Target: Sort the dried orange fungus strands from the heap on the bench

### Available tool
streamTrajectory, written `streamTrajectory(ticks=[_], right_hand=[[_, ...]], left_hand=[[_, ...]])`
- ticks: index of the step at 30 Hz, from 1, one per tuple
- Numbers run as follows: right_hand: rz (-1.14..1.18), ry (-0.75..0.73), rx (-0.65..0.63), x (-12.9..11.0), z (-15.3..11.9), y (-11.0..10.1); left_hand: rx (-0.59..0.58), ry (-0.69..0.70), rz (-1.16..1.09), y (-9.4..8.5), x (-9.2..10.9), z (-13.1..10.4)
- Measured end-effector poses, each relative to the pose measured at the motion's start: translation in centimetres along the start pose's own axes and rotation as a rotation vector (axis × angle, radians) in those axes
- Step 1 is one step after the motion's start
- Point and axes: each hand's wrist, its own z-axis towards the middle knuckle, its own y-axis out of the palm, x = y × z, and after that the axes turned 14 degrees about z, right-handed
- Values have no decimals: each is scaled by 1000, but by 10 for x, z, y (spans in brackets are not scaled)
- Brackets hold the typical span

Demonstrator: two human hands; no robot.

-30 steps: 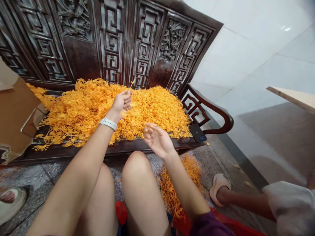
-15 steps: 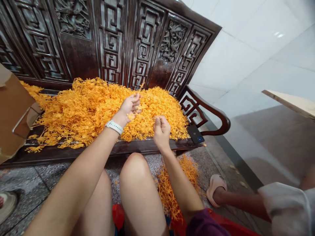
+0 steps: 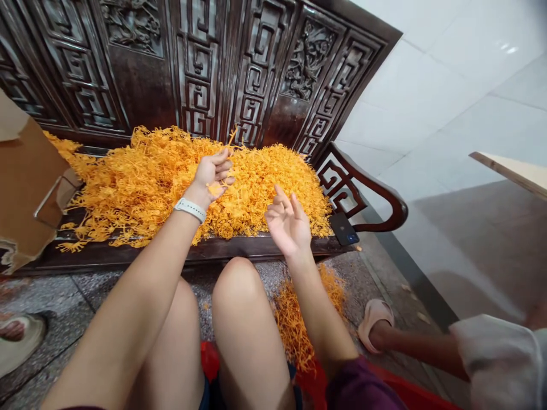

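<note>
A large heap of orange, thin-branched pieces, plastic-looking, covers the seat of a dark carved wooden bench. Above the heap my left hand pinches one orange branched sprig between thumb and forefinger, its tip pointing up. Another orange bit lies against that palm. My right hand is turned palm up near the bench's front edge, its fingers apart and nothing seen in them. A loose pile of orange stalks lies on the floor below my right forearm.
A torn cardboard box stands at the bench's left end. A dark phone rests by the curved armrest. Another person's leg is at the right, and a sandalled foot at the left.
My right hand has opened from a pinch and turned palm up. My left hand has shifted slightly left and up in view, still pinching the sprig.
</note>
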Motion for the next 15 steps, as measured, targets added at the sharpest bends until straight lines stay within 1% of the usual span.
streamTrajectory(ticks=[2, 3, 5, 7, 8, 10, 11, 12, 13, 15], right_hand=[[71, 2, 213, 10, 8, -5], [68, 12, 272, 15, 9, -5], [-15, 31, 274, 23, 9, -3], [-139, -1, 258, 29, 7, 0], [-223, -52, 267, 30, 6, 1], [-468, -225, 290, 32, 1, 1], [-612, -316, 275, 32, -2, 2], [-751, -389, 228, 32, -6, 3], [-872, -441, 156, 31, -12, 5], [-1033, -514, 1, 29, -26, 15]], left_hand=[[-87, -30, 15, 11, -3, -4], [-129, -45, 25, 16, -5, -5], [-209, -77, 59, 25, -12, -5], [-254, -103, 109, 30, -18, -3], [-253, -104, 131, 31, -21, -2], [-200, -78, 146, 33, -25, 1], [-162, -61, 143, 34, -26, 2], [-125, -51, 138, 36, -27, 3], [-100, -53, 134, 38, -28, 4], [-105, -76, 134, 44, -31, 5]])
